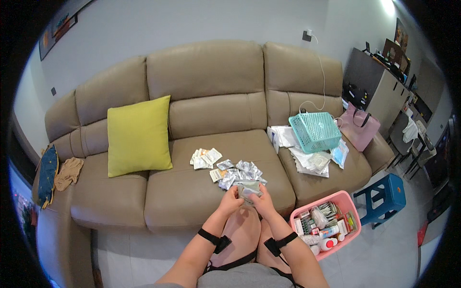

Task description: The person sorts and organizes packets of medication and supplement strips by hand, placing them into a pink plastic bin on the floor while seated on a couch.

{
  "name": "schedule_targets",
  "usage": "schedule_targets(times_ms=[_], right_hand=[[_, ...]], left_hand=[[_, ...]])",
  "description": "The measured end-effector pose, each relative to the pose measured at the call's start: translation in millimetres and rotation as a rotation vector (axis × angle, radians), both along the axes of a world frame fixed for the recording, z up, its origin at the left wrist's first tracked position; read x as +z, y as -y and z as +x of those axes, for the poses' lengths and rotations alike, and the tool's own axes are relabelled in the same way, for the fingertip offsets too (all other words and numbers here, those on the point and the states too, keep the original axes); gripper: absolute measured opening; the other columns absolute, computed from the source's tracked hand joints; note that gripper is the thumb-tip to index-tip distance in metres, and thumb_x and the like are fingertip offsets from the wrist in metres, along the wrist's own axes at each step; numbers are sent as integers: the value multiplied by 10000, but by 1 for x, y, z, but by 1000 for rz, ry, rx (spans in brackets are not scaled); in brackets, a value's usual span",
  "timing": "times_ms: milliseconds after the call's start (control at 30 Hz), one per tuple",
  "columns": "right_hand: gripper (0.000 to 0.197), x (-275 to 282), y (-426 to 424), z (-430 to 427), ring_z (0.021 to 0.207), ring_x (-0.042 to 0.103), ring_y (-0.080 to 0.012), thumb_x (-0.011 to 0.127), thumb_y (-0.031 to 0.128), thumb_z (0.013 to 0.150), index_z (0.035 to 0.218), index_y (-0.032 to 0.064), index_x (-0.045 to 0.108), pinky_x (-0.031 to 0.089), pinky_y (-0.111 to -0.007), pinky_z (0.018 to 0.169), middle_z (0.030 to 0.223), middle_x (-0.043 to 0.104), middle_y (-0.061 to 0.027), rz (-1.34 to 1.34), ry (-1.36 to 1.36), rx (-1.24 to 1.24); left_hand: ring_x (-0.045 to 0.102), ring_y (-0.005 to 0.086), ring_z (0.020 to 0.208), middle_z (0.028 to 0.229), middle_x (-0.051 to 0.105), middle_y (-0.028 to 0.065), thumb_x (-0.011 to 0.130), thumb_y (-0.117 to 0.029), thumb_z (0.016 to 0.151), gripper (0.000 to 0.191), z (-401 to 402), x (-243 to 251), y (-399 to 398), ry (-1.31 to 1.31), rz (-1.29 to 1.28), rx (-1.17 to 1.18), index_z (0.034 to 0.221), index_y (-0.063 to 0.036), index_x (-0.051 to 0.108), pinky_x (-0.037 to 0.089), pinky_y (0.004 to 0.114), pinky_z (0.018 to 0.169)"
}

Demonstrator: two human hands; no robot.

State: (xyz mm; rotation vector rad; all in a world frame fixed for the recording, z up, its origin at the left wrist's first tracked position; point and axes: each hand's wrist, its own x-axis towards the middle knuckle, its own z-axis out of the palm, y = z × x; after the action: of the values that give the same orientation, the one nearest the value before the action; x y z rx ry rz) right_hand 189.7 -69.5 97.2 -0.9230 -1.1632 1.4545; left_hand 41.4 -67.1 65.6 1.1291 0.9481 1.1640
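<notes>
Above my knees, my left hand (pixel 231 198) and my right hand (pixel 263 198) together grip a small stack of silvery flat packets (pixel 248 191). The writing on them is too small to make out. Just beyond the hands, a loose pile of silver foil sachets (pixel 243 172) lies on the sofa seat. A white and orange packet (pixel 216 175) rests at that pile's left edge. Farther back and to the left sits a smaller group of white paper sachets (pixel 206 158), some with orange print.
A pink plastic bin (pixel 354 207) of medicine boxes and bottles stands on the floor at right, beside a blue stool (pixel 390 196). An upturned turquoise basket (pixel 317 131) lies over white packages (pixel 306 162). A pink bag (pixel 360 126) and yellow-green cushion (pixel 139 136) rest on the brown sofa (pixel 216 72).
</notes>
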Motion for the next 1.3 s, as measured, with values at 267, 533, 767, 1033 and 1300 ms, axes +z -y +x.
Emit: schedule_targets(times_ms=[267, 533, 767, 1033, 1300], right_hand=[[406, -37, 30, 17, 983, 544, -147, 562, -11, 762, 1154, 39, 469, 448, -291, 865, 1067, 556, -54, 86, 86, 66], [490, -27, 38, -9, 1001, 516, -189, 457, -33, 671, 1152, 57, 463, 429, -312, 868, 1088, 521, -109, 177, 11, 8], [408, -45, 30, -2, 938, 572, -318, 468, 80, 732, 1137, 29, 459, 443, -365, 850, 1023, 579, -188, 201, 302, -193], [427, -24, 22, 114, 885, 567, -200, 472, 79, 753, 1166, -22, 429, 469, -301, 741, 1018, 566, -130, -35, 400, -418], [459, 42, 76, 278, 806, 587, -163, 702, 111, 703, 1099, -16, 510, 484, -283, 673, 931, 593, -83, -208, 286, -336]], left_hand=[[564, 176, 844, 947, 558, 100, 481, 52, 693, 388, 17, -5, 48, -127, 14, 91, 1077, 15, 446, 482, 299, 695], [567, 167, 611, 936, 562, 129, 497, 1, 717, 596, 18, -44, 43, -320, 532, 376, 1285, 9, 317, 457, 280, 466], [597, 254, 862, 1002, 563, 201, 551, -56, 736, 738, 17, -35, 37, -420, 243, 184, 1357, 59, 169, 491, 342, 748], [549, 235, 984, 1079, 536, 159, 687, -97, 682, 653, 130, 49, 9, -460, 338, -280, 1223, 7, 336, 455, 328, 836], [560, 218, 945, 1050, 539, 129, 663, -44, 607, 694, 262, 57, -2, -295, 141, -732, 1228, 16, 358, 460, 314, 823]])
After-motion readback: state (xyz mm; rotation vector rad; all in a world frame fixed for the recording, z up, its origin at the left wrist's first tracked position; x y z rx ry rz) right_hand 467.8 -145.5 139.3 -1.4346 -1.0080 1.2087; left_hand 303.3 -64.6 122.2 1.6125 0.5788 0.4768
